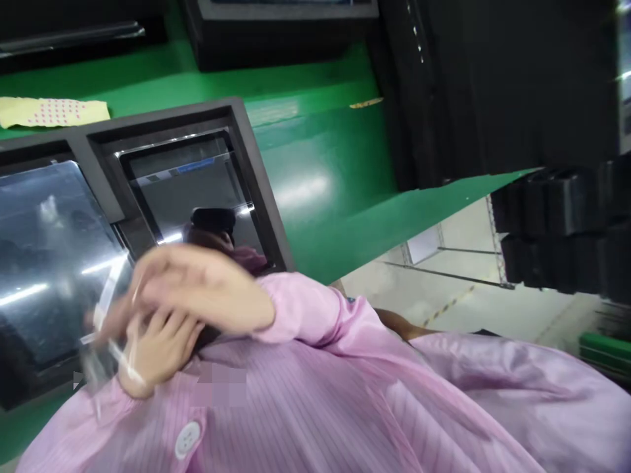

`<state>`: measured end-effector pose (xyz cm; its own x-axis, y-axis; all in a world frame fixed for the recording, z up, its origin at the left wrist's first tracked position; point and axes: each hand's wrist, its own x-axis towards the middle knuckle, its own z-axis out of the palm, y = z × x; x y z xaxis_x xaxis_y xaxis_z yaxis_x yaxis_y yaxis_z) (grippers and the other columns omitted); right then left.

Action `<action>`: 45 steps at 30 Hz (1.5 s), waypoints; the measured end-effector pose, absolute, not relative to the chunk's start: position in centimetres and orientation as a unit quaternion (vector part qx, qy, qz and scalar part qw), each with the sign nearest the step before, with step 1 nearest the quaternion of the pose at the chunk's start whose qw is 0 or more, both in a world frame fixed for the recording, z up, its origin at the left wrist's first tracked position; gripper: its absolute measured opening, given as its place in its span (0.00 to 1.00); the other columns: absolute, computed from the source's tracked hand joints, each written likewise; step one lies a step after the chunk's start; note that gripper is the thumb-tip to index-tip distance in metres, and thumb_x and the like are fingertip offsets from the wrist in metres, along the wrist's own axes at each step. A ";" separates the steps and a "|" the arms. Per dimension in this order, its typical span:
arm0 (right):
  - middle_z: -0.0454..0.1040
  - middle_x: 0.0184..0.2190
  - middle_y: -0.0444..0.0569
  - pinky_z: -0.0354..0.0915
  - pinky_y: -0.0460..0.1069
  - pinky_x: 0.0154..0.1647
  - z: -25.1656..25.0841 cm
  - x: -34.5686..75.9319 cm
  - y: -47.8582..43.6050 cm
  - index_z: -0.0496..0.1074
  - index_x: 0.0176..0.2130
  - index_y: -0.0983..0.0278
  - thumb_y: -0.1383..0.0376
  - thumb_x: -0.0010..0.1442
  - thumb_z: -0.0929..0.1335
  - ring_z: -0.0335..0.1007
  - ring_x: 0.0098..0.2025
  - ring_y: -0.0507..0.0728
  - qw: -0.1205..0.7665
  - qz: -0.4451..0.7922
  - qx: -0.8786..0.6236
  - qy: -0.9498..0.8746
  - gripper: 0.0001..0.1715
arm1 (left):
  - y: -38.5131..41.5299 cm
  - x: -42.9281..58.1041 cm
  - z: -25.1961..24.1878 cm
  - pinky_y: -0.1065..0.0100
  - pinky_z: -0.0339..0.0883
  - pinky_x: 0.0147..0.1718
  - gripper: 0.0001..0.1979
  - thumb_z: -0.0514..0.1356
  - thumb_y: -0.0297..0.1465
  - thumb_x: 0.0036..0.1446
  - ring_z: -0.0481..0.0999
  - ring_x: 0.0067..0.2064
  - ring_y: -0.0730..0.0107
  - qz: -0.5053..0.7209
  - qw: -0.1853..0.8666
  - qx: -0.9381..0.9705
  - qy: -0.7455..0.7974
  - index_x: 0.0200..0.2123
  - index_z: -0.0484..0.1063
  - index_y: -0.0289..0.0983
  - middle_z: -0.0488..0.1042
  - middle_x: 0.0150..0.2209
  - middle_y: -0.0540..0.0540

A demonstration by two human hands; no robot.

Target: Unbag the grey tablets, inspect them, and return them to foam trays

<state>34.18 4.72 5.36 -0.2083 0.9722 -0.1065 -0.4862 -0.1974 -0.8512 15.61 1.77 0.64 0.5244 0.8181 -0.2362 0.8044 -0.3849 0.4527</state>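
Overlapping the left hand [160, 351], blurred right hand [202, 286] (cannot tell either grip), pale strip [109, 289] just beside them.

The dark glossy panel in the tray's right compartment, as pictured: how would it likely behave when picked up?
The panel is probably stiff, since its visible edges run straight. Its mirror-like face suggests a smooth, possibly slippery surface. Lying flat inside the tray, it seems unlikely to roll.

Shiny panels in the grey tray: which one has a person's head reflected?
The right-hand panel: it shows a dark, head-like reflection near pink cloth. The left panel shows pale glare, no head.
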 end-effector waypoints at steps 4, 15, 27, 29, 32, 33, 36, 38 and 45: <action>0.79 0.47 0.52 0.71 0.47 0.53 7.9 43.1 5.4 0.64 0.52 0.69 0.76 0.68 0.57 0.77 0.49 0.50 0.666 0.444 -0.534 -0.273 0.15 | 2.8 15.5 1.1 0.54 0.59 0.52 0.26 0.61 0.31 0.61 0.77 0.49 0.56 0.075 0.129 0.959 0.240 0.63 0.66 0.42 0.77 0.55 0.43; 0.81 0.41 0.58 0.73 0.54 0.43 5.1 41.7 -2.2 0.77 0.48 0.72 0.65 0.62 0.68 0.78 0.39 0.61 0.228 0.180 -0.792 -0.537 0.17 | 7.1 9.3 1.2 0.26 0.54 0.57 0.37 0.61 0.37 0.60 0.58 0.63 0.17 0.152 0.084 0.795 0.581 0.68 0.55 0.28 0.55 0.66 0.20; 0.70 0.52 0.68 0.62 0.63 0.60 1.7 38.2 0.2 0.63 0.61 0.77 0.57 0.54 0.71 0.67 0.55 0.68 0.313 0.222 -0.833 -0.398 0.42 | 9.6 8.5 3.3 0.44 0.61 0.60 0.34 0.62 0.41 0.51 0.69 0.60 0.43 0.162 0.217 0.626 0.731 0.60 0.69 0.33 0.70 0.55 0.30; 0.72 0.46 0.60 0.66 0.59 0.57 2.1 39.4 0.5 0.66 0.59 0.72 0.55 0.51 0.71 0.70 0.49 0.63 0.428 0.288 -0.793 -0.323 0.41 | 10.3 7.3 3.4 0.47 0.63 0.59 0.34 0.64 0.41 0.47 0.72 0.56 0.49 0.265 0.274 0.581 0.720 0.57 0.71 0.33 0.73 0.52 0.34; 0.74 0.35 0.48 0.70 0.53 0.45 3.3 39.8 1.5 0.73 0.49 0.66 0.52 0.49 0.71 0.72 0.38 0.56 0.534 0.394 -0.691 -0.285 0.32 | 11.2 6.3 3.6 0.55 0.66 0.57 0.36 0.68 0.37 0.41 0.75 0.48 0.59 0.415 0.391 0.478 0.668 0.56 0.71 0.33 0.76 0.46 0.40; 0.74 0.32 0.47 0.69 0.52 0.41 3.8 39.7 1.9 0.75 0.44 0.66 0.52 0.48 0.72 0.71 0.35 0.55 0.537 0.416 -0.671 -0.298 0.27 | 11.5 6.3 3.8 0.58 0.68 0.55 0.35 0.70 0.37 0.40 0.76 0.46 0.61 0.427 0.450 0.447 0.645 0.54 0.73 0.34 0.77 0.44 0.43; 0.74 0.27 0.44 0.66 0.49 0.35 5.8 39.5 2.8 0.74 0.30 0.65 0.56 0.44 0.75 0.69 0.31 0.53 0.515 0.425 -0.663 -0.340 0.17 | 12.0 6.3 4.2 0.62 0.74 0.43 0.28 0.73 0.38 0.38 0.78 0.40 0.61 0.370 0.601 0.377 0.599 0.44 0.76 0.35 0.79 0.37 0.46; 0.75 0.26 0.44 0.65 0.48 0.33 7.2 39.7 3.0 0.74 0.29 0.65 0.59 0.43 0.75 0.69 0.29 0.53 0.515 0.415 -0.665 -0.348 0.14 | 12.0 6.4 4.1 0.65 0.74 0.38 0.26 0.74 0.39 0.37 0.79 0.38 0.60 0.342 0.633 0.353 0.599 0.41 0.77 0.34 0.80 0.33 0.47; 0.76 0.26 0.43 0.64 0.47 0.31 8.5 38.2 3.4 0.75 0.31 0.63 0.60 0.44 0.76 0.69 0.28 0.52 0.560 0.445 -0.615 -0.331 0.14 | 11.0 6.4 1.7 0.67 0.75 0.34 0.27 0.73 0.38 0.38 0.81 0.39 0.59 0.366 0.654 0.304 0.589 0.43 0.76 0.36 0.81 0.35 0.46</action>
<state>38.20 3.35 8.52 0.3841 0.9062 -0.1767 -0.0904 -0.1535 -0.9840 6.39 11.01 1.74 0.0390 0.8359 -0.5474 -0.1203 0.5478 0.8279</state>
